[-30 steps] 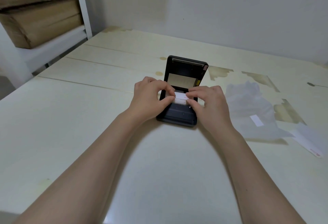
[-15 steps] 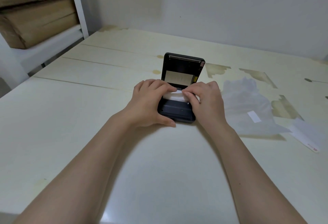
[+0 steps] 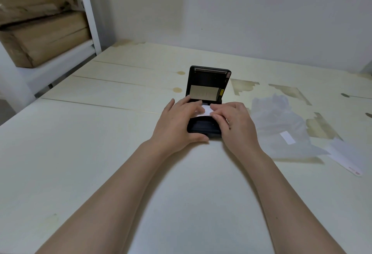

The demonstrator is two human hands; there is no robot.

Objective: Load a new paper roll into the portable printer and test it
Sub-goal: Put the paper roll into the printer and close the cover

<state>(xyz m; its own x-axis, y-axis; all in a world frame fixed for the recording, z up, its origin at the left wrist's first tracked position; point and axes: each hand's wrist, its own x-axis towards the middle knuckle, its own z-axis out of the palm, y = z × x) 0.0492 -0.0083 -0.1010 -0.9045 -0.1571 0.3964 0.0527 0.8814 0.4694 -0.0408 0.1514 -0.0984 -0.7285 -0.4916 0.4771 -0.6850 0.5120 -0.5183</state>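
A black portable printer (image 3: 203, 128) lies on the pale table, its lid (image 3: 208, 83) standing open and upright at the far end. A white paper roll (image 3: 207, 110) sits in the open compartment, mostly covered by fingers. My left hand (image 3: 178, 124) wraps the printer's left side, thumb along its front edge and fingers resting on the roll. My right hand (image 3: 234, 123) rests on the printer's right side, its fingertips pinching the roll's loose paper edge.
A crumpled clear plastic wrapper (image 3: 281, 125) with a white sticker lies right of the printer. A white slip (image 3: 342, 158) lies further right. Peeled brown patches mark the table (image 3: 80, 143). A white shelf (image 3: 88, 12) with cardboard boxes (image 3: 40, 38) stands at the far left.
My left hand has slid down from pinching the roll to grip the printer's side, thumb now at its front edge. My right hand has stayed on the roll. The view has tilted up slightly.
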